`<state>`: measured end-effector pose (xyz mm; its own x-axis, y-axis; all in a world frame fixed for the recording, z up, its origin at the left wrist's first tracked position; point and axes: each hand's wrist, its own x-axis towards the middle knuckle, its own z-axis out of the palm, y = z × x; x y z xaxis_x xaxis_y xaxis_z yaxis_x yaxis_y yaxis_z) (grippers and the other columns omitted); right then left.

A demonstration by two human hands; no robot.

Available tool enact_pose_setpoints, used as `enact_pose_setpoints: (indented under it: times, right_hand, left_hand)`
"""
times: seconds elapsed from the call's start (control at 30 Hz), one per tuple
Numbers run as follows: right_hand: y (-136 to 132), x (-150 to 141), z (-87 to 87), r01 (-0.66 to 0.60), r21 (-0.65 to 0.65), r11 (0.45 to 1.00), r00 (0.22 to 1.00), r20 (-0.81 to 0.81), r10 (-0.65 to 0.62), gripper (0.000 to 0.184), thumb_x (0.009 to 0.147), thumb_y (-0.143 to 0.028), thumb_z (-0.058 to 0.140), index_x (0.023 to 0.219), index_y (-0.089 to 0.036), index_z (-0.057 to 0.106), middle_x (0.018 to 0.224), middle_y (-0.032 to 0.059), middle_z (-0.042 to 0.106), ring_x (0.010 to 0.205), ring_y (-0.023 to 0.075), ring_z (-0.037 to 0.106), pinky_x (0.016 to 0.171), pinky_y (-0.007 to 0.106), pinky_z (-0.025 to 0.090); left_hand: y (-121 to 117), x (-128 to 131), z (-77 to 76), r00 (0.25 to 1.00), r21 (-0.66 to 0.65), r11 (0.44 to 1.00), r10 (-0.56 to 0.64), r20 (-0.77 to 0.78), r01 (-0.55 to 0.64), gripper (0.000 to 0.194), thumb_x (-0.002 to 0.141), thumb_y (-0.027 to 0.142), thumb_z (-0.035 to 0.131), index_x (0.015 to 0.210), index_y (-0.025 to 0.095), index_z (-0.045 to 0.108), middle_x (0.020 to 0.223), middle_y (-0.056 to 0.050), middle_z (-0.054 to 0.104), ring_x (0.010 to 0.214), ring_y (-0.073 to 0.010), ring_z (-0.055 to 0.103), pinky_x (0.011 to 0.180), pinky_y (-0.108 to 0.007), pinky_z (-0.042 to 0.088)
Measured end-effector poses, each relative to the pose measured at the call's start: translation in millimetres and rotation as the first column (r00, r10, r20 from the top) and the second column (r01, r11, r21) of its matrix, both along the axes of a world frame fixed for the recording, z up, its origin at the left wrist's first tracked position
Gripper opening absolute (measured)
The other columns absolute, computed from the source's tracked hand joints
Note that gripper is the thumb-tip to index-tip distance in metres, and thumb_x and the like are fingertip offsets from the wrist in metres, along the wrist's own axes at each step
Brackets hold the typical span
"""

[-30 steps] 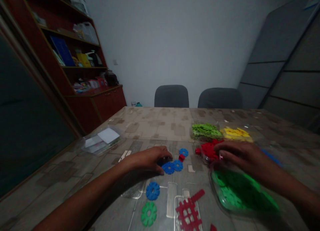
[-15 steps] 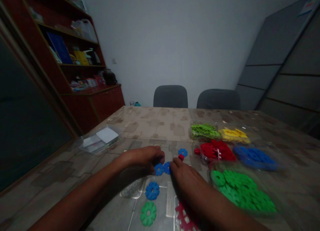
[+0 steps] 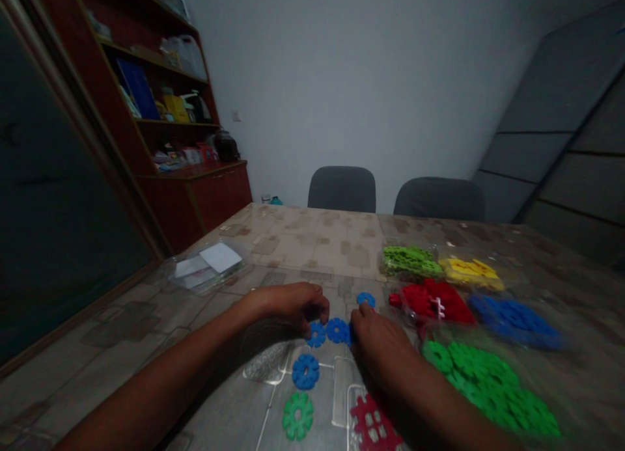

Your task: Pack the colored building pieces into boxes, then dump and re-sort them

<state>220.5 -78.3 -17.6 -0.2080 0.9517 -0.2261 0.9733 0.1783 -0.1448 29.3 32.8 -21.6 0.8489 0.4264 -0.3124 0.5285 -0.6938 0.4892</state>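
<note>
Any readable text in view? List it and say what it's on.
No legible text anywhere.
White card in the clear plastic case: no readable print.
Blue binder on the shelf: too small and dark to read.
Yellow box on the same shelf: too small and blurred to read.
Blue discs: no markings visible.
</note>
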Motion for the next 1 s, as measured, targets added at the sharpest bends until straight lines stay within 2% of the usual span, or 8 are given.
enact_pose_setpoints:
  times: [0.1,0.27,0.4,0.5,0.63,0.73,0.87,1.0]
  right_hand:
    - [0.6,0.3,-1.4,0.013,-0.016,1.000,1.000,-0.015,-0.014,0.041,0.084,-0.015,0.065,0.125,-0.008,0.061,0.130,0.0213,0.060,0.112,0.0337,0.064,0.089,0.039,0.051]
    - [-0.4,4.8,-0.7,0.037,-0.019,0.999,0.996,-0.078,-0.038,0.044,0.082,-0.013,0.068,0.125,-0.008,0.059,0.123,0.0202,0.065,0.112,0.0332,0.063,0.086,0.036,0.047]
    - [-4.4,9.9,3.0,0.037,-0.003,0.999,0.985,-0.169,-0.037,0.027,0.087,-0.013,0.058,0.114,-0.014,0.062,0.104,0.0121,0.071,0.095,0.0255,0.067,0.073,0.030,0.043]
    - [-4.6,9.3,3.8,0.004,-0.003,1.000,0.970,-0.241,-0.005,0.019,0.086,-0.012,0.059,0.103,-0.018,0.064,0.098,0.0067,0.071,0.089,0.0196,0.066,0.068,0.026,0.038]
    - [-1.2,7.0,1.4,-0.033,-0.041,0.999,0.957,-0.290,0.019,0.029,0.080,-0.011,0.065,0.108,-0.018,0.064,0.101,0.0067,0.071,0.089,0.0183,0.065,0.068,0.024,0.038]
    - [-0.1,10.6,1.9,-0.040,-0.068,0.997,0.959,-0.284,0.019,0.032,0.079,-0.010,0.066,0.110,-0.016,0.066,0.103,0.0105,0.072,0.092,0.0224,0.067,0.071,0.027,0.040]
    - [0.7,15.7,2.5,-0.039,-0.068,0.997,0.958,-0.285,0.018,0.040,0.079,-0.010,0.066,0.119,-0.017,0.066,0.107,0.0137,0.072,0.099,0.0271,0.066,0.078,0.031,0.043]
    - [2.5,5.7,-4.7,-0.040,-0.049,0.998,0.943,-0.332,0.021,0.047,0.083,-0.015,0.065,0.130,-0.017,0.059,0.114,0.0117,0.070,0.106,0.0243,0.064,0.083,0.029,0.042]
  left_hand:
    - [1.9,-1.0,-2.4,1.000,0.000,1.000,0.000,0.003,0.000,0.039,0.067,0.005,0.085,0.100,0.020,0.069,0.082,0.004,0.054,0.079,-0.0144,0.054,0.072,-0.022,0.043]
    - [2.2,-2.7,-3.5,1.000,-0.005,1.000,0.025,-0.001,-0.025,0.038,0.066,0.007,0.084,0.098,0.020,0.067,0.085,0.004,0.055,0.078,-0.0144,0.054,0.069,-0.021,0.043]
    - [2.0,-2.2,-3.1,0.999,-0.029,0.999,0.042,-0.008,-0.042,0.037,0.066,0.006,0.083,0.097,0.018,0.066,0.084,0.004,0.055,0.074,-0.0128,0.054,0.064,-0.020,0.041]
    - [3.3,-2.1,-3.0,0.998,-0.040,0.998,0.054,-0.014,-0.054,0.038,0.064,0.005,0.084,0.096,0.018,0.066,0.082,0.005,0.055,0.072,-0.0122,0.054,0.062,-0.019,0.041]
    - [5.6,-3.6,-2.1,0.997,-0.039,0.996,0.076,-0.022,-0.076,0.040,0.063,0.005,0.085,0.096,0.017,0.066,0.082,0.005,0.055,0.074,-0.0127,0.054,0.064,-0.020,0.041]
    - [6.1,-4.7,-1.2,0.996,-0.040,0.995,0.088,-0.028,-0.089,0.040,0.063,0.004,0.085,0.095,0.017,0.066,0.082,0.005,0.055,0.074,-0.0128,0.053,0.064,-0.020,0.041]
    - [6.0,-5.1,-1.1,0.995,-0.051,0.994,0.097,-0.031,-0.098,0.037,0.064,0.004,0.084,0.093,0.017,0.065,0.083,0.005,0.055,0.075,-0.0127,0.054,0.065,-0.020,0.041]
    - [6.9,-5.6,-2.0,0.994,-0.064,0.992,0.106,-0.035,-0.108,0.036,0.065,0.005,0.083,0.093,0.017,0.064,0.080,0.005,0.055,0.072,-0.0121,0.053,0.062,-0.020,0.040]
